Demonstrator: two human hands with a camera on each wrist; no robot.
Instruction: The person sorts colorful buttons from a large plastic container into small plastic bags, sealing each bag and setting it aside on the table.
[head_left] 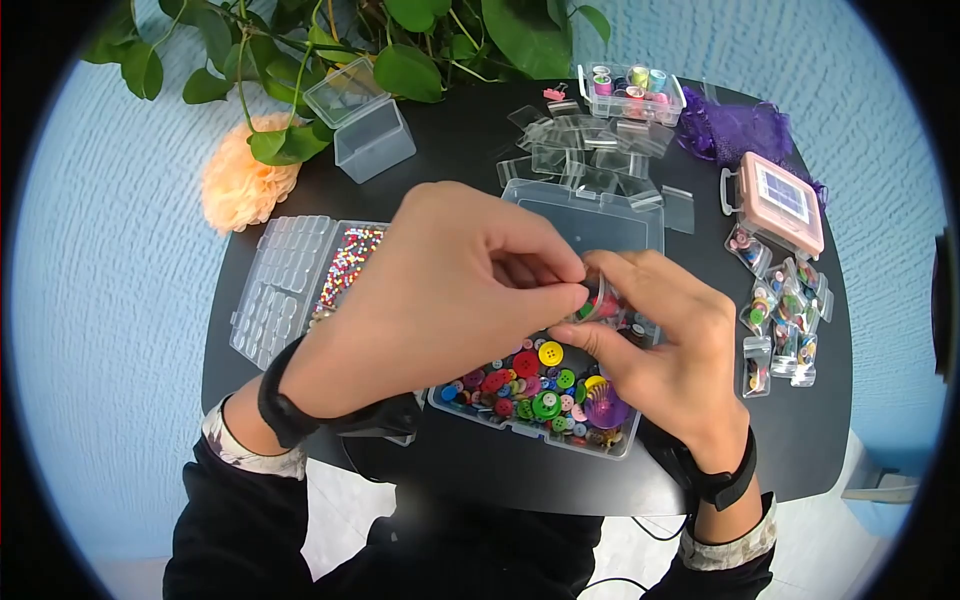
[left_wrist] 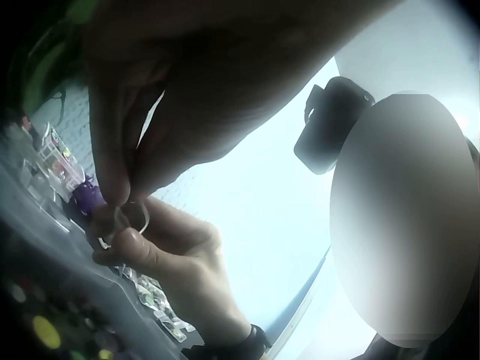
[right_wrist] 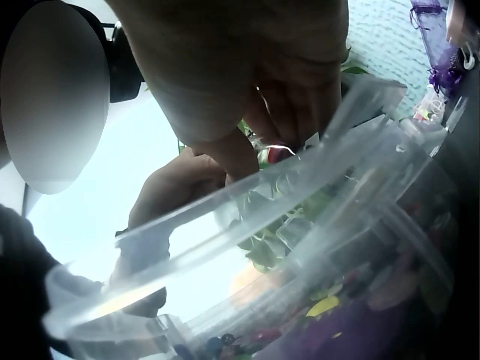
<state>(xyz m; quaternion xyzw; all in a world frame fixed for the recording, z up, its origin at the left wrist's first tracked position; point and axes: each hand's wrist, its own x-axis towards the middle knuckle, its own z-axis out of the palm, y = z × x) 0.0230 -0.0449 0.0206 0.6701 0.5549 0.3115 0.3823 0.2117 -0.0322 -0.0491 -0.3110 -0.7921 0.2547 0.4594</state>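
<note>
Over the clear button box, a small clear plastic bag with red and green buttons inside is between both hands. My left hand pinches one edge of the bag's mouth between thumb and fingertips. From the other side my right hand grips the bag between thumb and forefinger. The left wrist view has the bag's rim bowed into a round opening beneath the left fingertips. Loose buttons of many colours fill the box below, with a purple piece at its right corner.
An open bead case lies left. Empty zip bags spread behind the box's raised lid. Filled button bags and a pink case lie right. A small clear box and a spool tray stand at the back.
</note>
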